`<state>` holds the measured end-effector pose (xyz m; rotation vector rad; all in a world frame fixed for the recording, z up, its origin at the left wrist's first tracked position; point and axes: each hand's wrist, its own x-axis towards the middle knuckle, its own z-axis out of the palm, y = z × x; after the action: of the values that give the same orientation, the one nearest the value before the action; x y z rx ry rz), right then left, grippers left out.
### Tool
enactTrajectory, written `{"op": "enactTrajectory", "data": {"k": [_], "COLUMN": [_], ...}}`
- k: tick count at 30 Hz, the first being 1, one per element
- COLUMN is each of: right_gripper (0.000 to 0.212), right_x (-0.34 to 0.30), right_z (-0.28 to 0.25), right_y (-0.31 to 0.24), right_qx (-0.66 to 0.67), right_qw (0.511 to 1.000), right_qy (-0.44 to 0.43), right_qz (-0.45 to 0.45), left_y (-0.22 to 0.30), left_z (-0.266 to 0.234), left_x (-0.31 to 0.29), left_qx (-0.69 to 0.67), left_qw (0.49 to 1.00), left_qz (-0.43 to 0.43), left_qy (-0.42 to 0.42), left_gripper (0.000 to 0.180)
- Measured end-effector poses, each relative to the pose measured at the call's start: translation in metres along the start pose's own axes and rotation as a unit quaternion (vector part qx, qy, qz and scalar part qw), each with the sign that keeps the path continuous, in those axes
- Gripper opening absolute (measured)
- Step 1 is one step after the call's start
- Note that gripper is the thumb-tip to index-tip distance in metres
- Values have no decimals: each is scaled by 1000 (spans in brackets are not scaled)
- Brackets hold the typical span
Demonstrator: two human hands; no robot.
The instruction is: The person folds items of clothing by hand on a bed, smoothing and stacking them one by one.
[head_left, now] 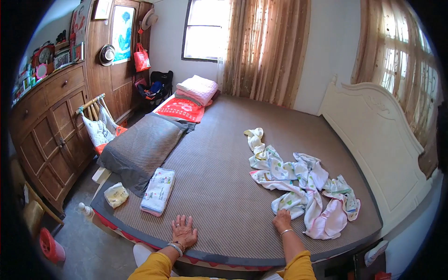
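My left hand [184,232] lies flat on the grey striped mat [219,186], fingers spread, with a ring and bracelets showing. It holds nothing. Just beyond it is a neat stack of folded printed cloths [158,191]. My right hand [282,220], a bangle at its wrist, has its fingers curled at the near edge of a white cloth with green spots [288,204], gripping it. That cloth belongs to a loose heap of thin, crumpled cloths, among them a yellow one [255,138] and a pink one [329,221].
A small plastic-wrapped pack [116,195] sits at the bed's left corner. Part of the mat is folded over [142,147] along the left side. Farther back are a red cloth [182,108] and folded pink bedding [198,88]. A white headboard [378,116] bounds the right side.
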<state>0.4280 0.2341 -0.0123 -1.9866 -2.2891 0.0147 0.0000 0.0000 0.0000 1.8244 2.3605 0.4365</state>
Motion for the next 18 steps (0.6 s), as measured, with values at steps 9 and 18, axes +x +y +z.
{"op": "enactTrajectory", "data": {"k": [9,18], "right_gripper": [14,14], "right_x": [-28,-193], "right_z": [-147,-152], "right_y": [-31,-171], "right_qx": [166,364], "right_qw": [941,840], "right_qy": [249,-63], "right_qz": [-161,-398], "left_y": [1,101], "left_z": [-8,-34], "left_x": [-1,-42], "left_qx": [-30,-310], "left_qw": [1000,888], "left_qz": [-2,336], "left_qy": [-1,44], "left_gripper": [71,69]}}
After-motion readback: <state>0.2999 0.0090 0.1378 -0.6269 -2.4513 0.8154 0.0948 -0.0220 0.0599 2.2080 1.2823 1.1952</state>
